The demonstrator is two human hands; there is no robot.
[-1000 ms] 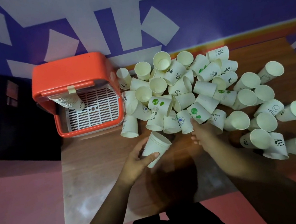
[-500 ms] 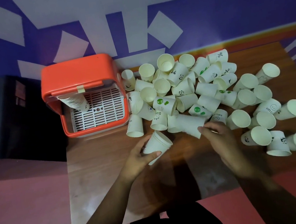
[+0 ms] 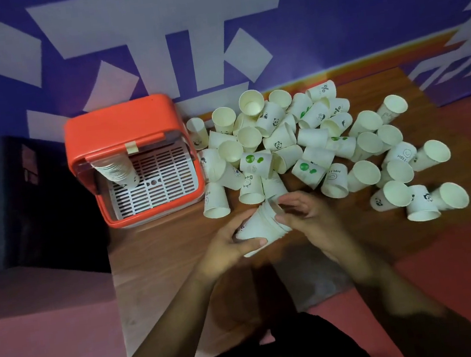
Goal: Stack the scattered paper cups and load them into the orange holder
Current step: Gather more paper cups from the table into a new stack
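My left hand grips a short stack of nested white paper cups, tilted with its mouth toward the upper right. My right hand is at the stack's mouth, its fingers on the rim of the top cup. Several loose cups with panda, green-dot and text prints lie scattered behind the hands. The orange holder stands at the back left with its lid up, showing a white slotted tray and a tall cup stack leaning inside.
The cups cover the brown wooden table up to its back and right edges. A black box sits left of the holder. A purple wall with white shapes rises behind. The floor is reddish.
My right hand picked a cup from the front of the pile and brought it left to the stack held in my left hand. The camera view shifted slightly.
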